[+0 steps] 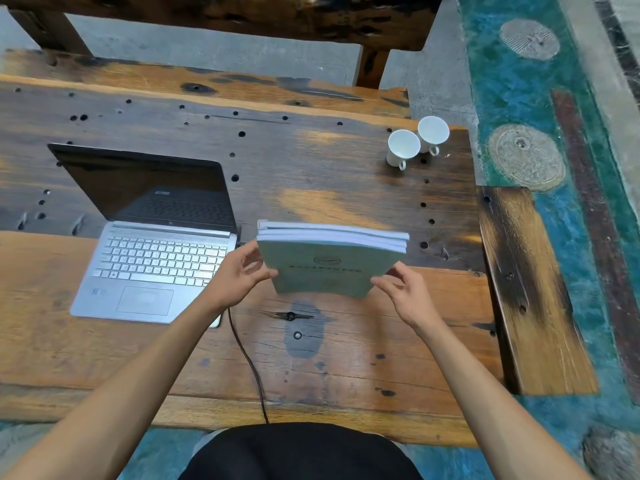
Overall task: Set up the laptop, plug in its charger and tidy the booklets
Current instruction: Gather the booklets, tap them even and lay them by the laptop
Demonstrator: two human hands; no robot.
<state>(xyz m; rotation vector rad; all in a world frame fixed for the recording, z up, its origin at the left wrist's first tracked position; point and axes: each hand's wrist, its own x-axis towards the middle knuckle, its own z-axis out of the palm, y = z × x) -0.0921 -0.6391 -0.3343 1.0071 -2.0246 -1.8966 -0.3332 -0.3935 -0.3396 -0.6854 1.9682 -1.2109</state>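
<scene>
Hands are shown at either short edge of a stack of booklets (325,268), which is stood on its lower edge on the desk (346,358) just right of the laptop (156,251). The left hand (239,275) is pinching the stack's left edge, thumb on the near cover and fingers partly hidden behind it; the right hand (401,292) is set against the lower right corner, its fingertips touching the cover and its other fingers loosely spread — whether a firm grip is held there cannot be told.

Several thin, pale green booklets with white page edges are seen, their top edges not quite level. The stack is judged light and flexible: the covers look like thin card, liable to bow if held by one corner, and smooth enough for single booklets to slide out of line. A hold at both side edges, with the lower edge tapped on the wood, is judged best for squaring them.

The laptop is seen open, screen dark, with a dark charger cable (249,362) running from its right side towards the desk's near edge; the plug itself is hidden by the left hand. Two white cups (417,143) are seen well apart at the far right — fragile, and to be kept clear of the stack.
</scene>
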